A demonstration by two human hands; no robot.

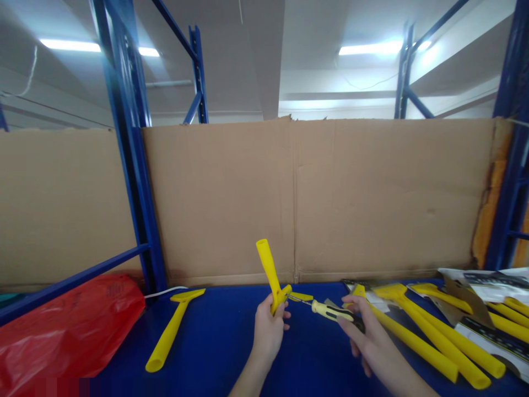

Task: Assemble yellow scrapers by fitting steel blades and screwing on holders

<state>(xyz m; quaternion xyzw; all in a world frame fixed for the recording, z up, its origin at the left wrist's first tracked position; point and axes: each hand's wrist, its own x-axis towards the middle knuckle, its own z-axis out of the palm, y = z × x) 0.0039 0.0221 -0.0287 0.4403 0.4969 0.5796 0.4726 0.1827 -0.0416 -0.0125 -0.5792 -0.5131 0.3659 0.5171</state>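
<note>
Near the middle, my left hand [269, 325] is closed round the head end of a yellow tool [268, 267], whose hollow handle points up and slightly left. My right hand [366, 333] has its fingers on the dark end of a screwdriver [330, 311] with a cream and black handle. The screwdriver's metal shaft points left, and its tip meets the head of the held yellow tool. Just beyond the shaft, a flat yellow piece juts right from the held tool.
One yellow tool [169, 331] lies at the left, beside a red plastic bag [82, 325]. Several yellow tools [438, 331] and printed packages [487, 336] lie on the right. A cardboard wall [223, 204] and blue posts [138, 165] stand behind the blue table [215, 342].
</note>
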